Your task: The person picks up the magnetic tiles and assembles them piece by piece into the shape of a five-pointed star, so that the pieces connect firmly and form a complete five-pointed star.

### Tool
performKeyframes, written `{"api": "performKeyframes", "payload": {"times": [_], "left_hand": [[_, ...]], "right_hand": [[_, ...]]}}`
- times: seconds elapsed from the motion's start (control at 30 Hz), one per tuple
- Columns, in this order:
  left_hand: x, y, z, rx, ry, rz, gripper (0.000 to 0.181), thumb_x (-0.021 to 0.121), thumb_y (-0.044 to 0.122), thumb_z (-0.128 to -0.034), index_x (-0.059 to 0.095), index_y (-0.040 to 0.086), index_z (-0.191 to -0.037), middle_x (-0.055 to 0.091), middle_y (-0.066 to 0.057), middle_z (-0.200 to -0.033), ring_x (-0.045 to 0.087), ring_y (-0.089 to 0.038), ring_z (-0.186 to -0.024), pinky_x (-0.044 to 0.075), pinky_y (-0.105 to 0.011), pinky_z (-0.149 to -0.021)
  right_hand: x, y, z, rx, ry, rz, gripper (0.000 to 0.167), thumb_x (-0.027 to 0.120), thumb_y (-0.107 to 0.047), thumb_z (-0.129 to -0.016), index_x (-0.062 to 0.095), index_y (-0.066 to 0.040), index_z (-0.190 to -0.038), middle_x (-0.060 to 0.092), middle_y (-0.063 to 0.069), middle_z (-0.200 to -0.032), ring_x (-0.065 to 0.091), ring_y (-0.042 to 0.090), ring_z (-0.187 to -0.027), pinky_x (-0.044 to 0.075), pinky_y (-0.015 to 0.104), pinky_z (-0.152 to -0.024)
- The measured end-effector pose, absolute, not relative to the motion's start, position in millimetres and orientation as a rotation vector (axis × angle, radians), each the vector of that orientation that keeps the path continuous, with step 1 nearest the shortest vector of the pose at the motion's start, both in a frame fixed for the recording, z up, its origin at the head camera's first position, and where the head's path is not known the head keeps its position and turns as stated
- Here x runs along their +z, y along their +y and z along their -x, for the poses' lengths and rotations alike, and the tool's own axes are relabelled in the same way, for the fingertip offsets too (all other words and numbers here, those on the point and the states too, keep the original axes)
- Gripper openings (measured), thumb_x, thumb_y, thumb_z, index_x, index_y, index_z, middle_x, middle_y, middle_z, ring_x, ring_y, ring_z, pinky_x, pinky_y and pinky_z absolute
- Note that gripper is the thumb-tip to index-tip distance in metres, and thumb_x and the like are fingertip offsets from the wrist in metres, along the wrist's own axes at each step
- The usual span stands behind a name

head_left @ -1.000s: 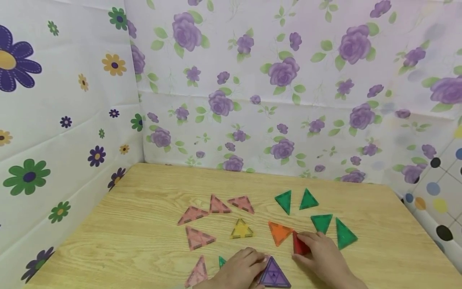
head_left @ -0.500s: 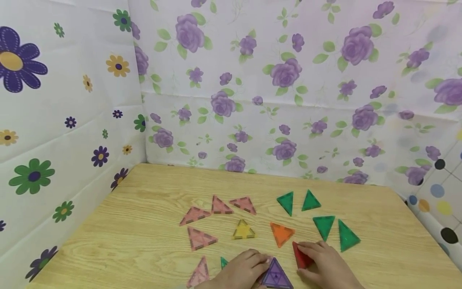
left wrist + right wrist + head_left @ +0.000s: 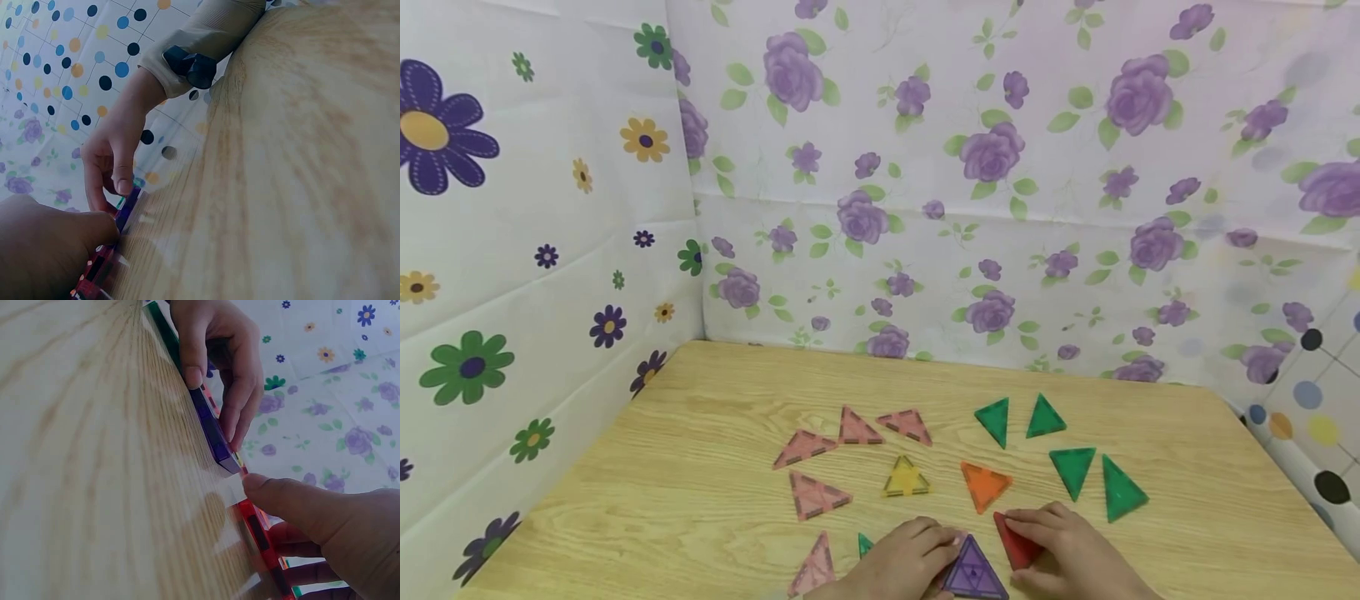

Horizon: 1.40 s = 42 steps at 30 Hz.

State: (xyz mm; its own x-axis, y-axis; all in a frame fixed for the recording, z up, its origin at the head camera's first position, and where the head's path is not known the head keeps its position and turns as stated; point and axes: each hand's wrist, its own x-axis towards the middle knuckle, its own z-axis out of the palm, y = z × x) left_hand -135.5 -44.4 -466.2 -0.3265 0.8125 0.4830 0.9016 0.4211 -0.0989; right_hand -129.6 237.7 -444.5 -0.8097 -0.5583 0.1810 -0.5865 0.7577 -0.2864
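Near the table's front edge, my left hand (image 3: 898,560) holds a purple triangular magnetic tile (image 3: 974,573) flat on the wood. The right wrist view shows the left thumb (image 3: 194,376) on one edge of it and fingers across its far side. Just to the right, my right hand (image 3: 1075,548) grips a red triangular magnetic tile (image 3: 1015,542) between thumb and fingers. The red tile lies close to the purple one, with a small gap between them. A green tile (image 3: 865,546) is partly hidden behind the left hand.
Several pink triangles (image 3: 817,495) lie at the left and back of the table (image 3: 700,500). A yellow triangle (image 3: 907,477) and an orange one (image 3: 985,483) lie beyond the hands. Several green triangles (image 3: 1072,468) are at the right. Flowered cloths (image 3: 865,217) hang behind and at the left.
My right hand has drawn the red tile away from the orange one, toward the front, then left toward the purple tile. The left hand stays on the purple tile.
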Motion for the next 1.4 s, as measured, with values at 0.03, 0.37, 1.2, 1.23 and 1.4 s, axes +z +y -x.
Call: {"api": "performKeyframes", "payload": {"times": [0.03,0.37,1.2,1.23,1.4], "left_hand": [[-466.1,-44.5,135.6,-0.26,-2.215,1.452,0.034,0.061,0.035,-0.0943,0.069,0.01,-0.116,0.067,-0.002,-0.119,0.061,-0.011,-0.106,0.049,-0.02,-0.092],[-466.1,-45.6,137.0,-0.265,-2.21,1.457,0.036,0.062,0.036,-0.0932,0.068,0.01,-0.117,0.066,-0.002,-0.119,0.061,-0.011,-0.106,0.049,-0.019,-0.092],[-465.7,-46.6,138.8,-0.218,-2.2,1.458,0.042,0.064,0.04,-0.0908,0.066,0.009,-0.12,0.065,-0.001,-0.121,0.06,-0.01,-0.106,0.048,-0.019,-0.093],[-466.0,-46.4,138.6,-0.222,-2.202,1.456,0.042,0.063,0.041,-0.0912,0.067,0.01,-0.119,0.065,-0.001,-0.121,0.06,-0.01,-0.106,0.048,-0.019,-0.093],[-467.6,-44.6,137.8,-0.232,-2.187,1.448,0.039,0.063,0.04,-0.0918,0.068,0.011,-0.117,0.066,-0.001,-0.119,0.061,-0.01,-0.105,0.049,-0.019,-0.092]], "right_hand": [[-445.0,237.4,129.6,0.509,-2.86,-0.942,0.058,0.061,-0.059,-0.086,0.066,-0.016,-0.124,0.067,-0.005,-0.12,0.054,0.005,-0.095,0.049,0.021,-0.071],[-446.0,232.7,130.2,0.501,-2.829,-0.99,0.045,0.056,-0.05,-0.092,0.069,-0.017,-0.121,0.069,-0.005,-0.116,0.056,0.005,-0.093,0.051,0.023,-0.073],[-455.3,224.8,127.3,0.587,-2.61,-1.185,0.034,0.065,-0.035,-0.091,0.068,-0.017,-0.12,0.07,-0.007,-0.11,0.055,0.004,-0.092,0.049,0.021,-0.069],[-454.8,225.0,127.6,0.587,-2.616,-1.187,0.034,0.064,-0.036,-0.092,0.068,-0.018,-0.12,0.069,-0.007,-0.11,0.055,0.004,-0.092,0.049,0.021,-0.07],[-450.1,225.2,128.0,0.581,-2.663,-1.179,0.032,0.062,-0.038,-0.093,0.069,-0.02,-0.118,0.069,-0.006,-0.112,0.057,0.006,-0.095,0.051,0.022,-0.072]]}}
